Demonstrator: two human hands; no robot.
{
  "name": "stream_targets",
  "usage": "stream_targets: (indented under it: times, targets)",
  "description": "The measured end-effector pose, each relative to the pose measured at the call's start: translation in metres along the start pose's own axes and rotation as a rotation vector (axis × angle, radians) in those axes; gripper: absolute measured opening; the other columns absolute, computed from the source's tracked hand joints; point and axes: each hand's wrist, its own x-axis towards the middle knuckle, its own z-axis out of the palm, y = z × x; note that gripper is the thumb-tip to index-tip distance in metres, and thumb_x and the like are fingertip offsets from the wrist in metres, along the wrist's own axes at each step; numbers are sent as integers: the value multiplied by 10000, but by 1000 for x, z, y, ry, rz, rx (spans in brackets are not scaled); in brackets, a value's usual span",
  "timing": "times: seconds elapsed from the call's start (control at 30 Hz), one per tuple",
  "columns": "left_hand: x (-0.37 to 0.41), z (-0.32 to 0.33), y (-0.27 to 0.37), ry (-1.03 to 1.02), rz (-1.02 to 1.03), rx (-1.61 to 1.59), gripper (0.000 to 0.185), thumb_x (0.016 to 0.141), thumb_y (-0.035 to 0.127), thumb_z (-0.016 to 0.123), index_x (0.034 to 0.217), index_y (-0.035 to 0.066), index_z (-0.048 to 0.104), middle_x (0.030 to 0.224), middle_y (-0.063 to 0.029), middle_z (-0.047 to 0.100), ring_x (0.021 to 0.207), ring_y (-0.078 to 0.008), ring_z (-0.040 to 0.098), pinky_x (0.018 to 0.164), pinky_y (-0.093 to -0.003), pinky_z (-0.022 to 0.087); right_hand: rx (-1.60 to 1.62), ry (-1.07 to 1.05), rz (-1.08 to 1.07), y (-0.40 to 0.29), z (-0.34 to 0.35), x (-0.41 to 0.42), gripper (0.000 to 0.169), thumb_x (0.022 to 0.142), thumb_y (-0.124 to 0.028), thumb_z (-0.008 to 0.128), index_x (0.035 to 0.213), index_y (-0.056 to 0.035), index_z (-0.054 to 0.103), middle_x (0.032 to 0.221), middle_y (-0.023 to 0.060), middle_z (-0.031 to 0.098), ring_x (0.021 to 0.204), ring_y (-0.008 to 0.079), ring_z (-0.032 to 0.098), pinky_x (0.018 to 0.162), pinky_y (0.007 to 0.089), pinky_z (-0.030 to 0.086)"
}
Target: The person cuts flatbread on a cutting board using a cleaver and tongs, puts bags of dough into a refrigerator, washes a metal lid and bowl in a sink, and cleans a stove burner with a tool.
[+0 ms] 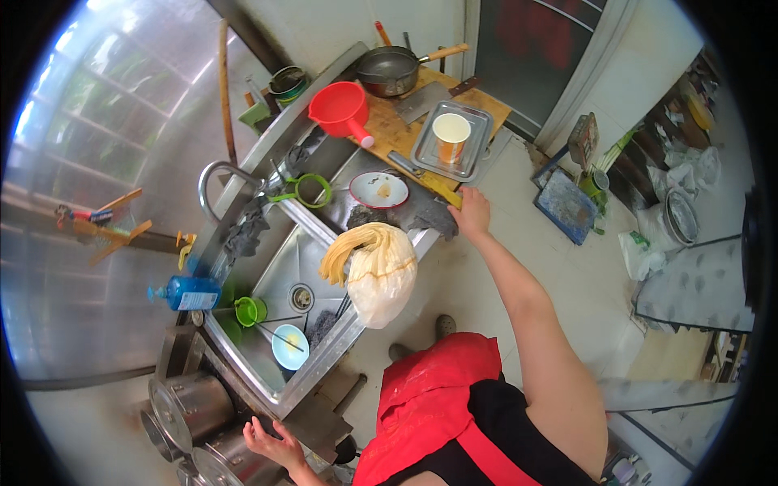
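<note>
My right hand (pixel 473 212) is at the end of a yellow-handled tool (pixel 440 187) lying along the cutting board's edge; the fingers touch or hold its handle, which I cannot tell. A grey cloth (pixel 434 217) lies just beside it on the sink rim. With fingers spread and nothing in it, my left hand (pixel 273 442) hovers by the sink's near corner, above steel pots (pixel 243 455). Between the hands, a tied translucent plastic bag (pixel 382 273) with a yellowish gathered top rests over the sink divider and front rim. A white enamel dish (pixel 379 190) with scraps sits in the far basin.
In the near basin (pixel 273 273) are a light blue bowl (pixel 290 347) and green cup (pixel 250 311). A wooden board (pixel 389 130) bears a red ladle (pixel 339 109), wok (pixel 388 70), cleaver (pixel 423 102) and steel tray (pixel 419 152) with a paper cup (pixel 451 136). A faucet (pixel 209 188) arches behind.
</note>
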Motion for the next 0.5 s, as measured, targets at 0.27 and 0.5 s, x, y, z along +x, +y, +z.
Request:
stream_targets:
  times: [0.27, 0.5]
  targets:
    - [82, 67, 80, -121, 293, -312, 456, 810, 43, 579, 1242, 31, 431, 1236, -193, 346, 1144, -342, 375, 932, -410, 348, 137, 186, 104, 77, -25, -60, 493, 796, -313, 627, 1149, -4, 476, 1136, 172, 504, 1049, 331, 491, 894, 410, 395]
    - [142, 144, 220, -277, 716, -725, 348, 762, 102, 627, 1098, 50, 555, 1150, -149, 455, 1056, -328, 428, 896, -426, 353, 96, -614, 749, 219, -42, -283, 560, 817, -521, 502, 796, 24, 626, 869, 230, 623, 855, 363, 592, 765, 437, 455]
